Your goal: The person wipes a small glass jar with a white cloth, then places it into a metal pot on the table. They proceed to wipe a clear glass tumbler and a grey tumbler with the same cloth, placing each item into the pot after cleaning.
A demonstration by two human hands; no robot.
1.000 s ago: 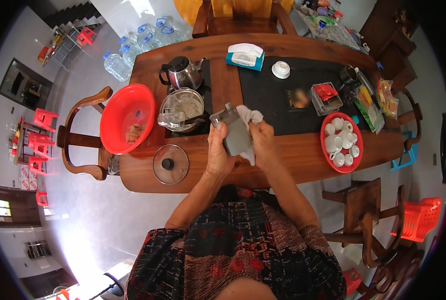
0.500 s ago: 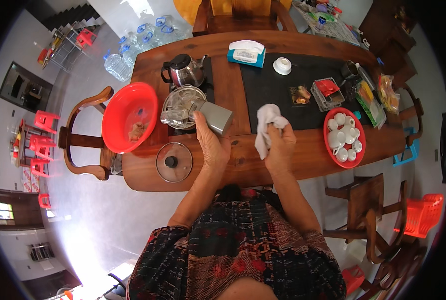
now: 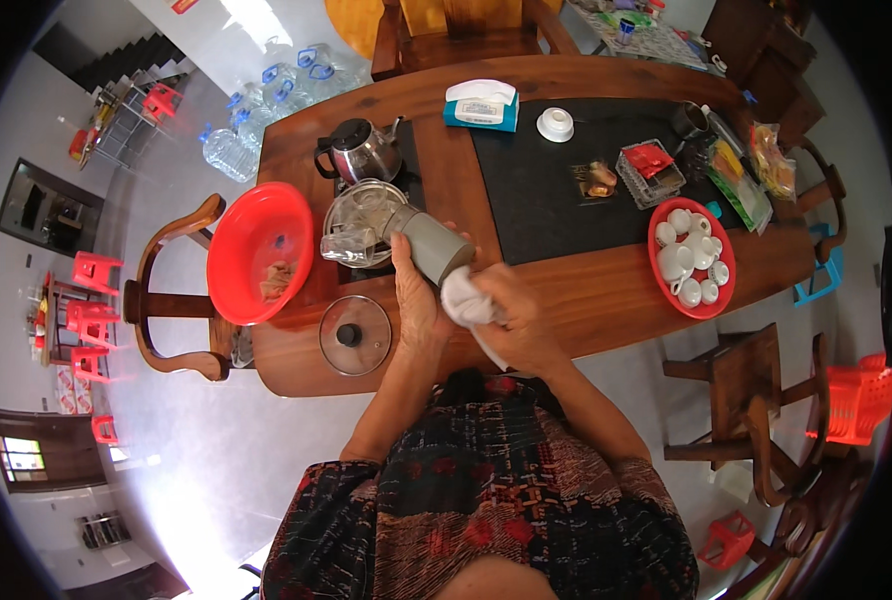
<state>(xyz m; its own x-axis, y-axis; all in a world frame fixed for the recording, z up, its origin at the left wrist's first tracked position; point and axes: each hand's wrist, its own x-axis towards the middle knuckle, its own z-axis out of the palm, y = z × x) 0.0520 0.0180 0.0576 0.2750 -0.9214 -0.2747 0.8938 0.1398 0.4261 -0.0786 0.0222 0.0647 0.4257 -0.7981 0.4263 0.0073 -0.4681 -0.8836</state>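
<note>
My left hand (image 3: 418, 308) is wrapped round a grey-green cylinder (image 3: 428, 243), like a canister or cup, held tilted above the table. In my right hand (image 3: 518, 315) is a bunched white cloth (image 3: 466, 300), pressed against the cylinder's lower right end. Just left of the cylinder stands a round pot (image 3: 338, 212) with clear glass cups (image 3: 354, 243) in it. A glass lid with a black knob (image 3: 354, 336) lies flat near my left forearm. Behind the pot is a steel kettle (image 3: 363, 158) with a black handle.
At the table's left is a red basin (image 3: 224, 262) holding a crumpled brown cloth. A red tray (image 3: 660, 282) of white teaware stands at the right. Farther back are a tissue pack (image 3: 481, 105), a white bowl (image 3: 555, 125), a clear basket (image 3: 652, 186) and colourful packets (image 3: 741, 200).
My right hand has brought the white cloth left and down onto the end of the cylinder. My left hand keeps its hold on the cylinder. The view has shifted slightly.
</note>
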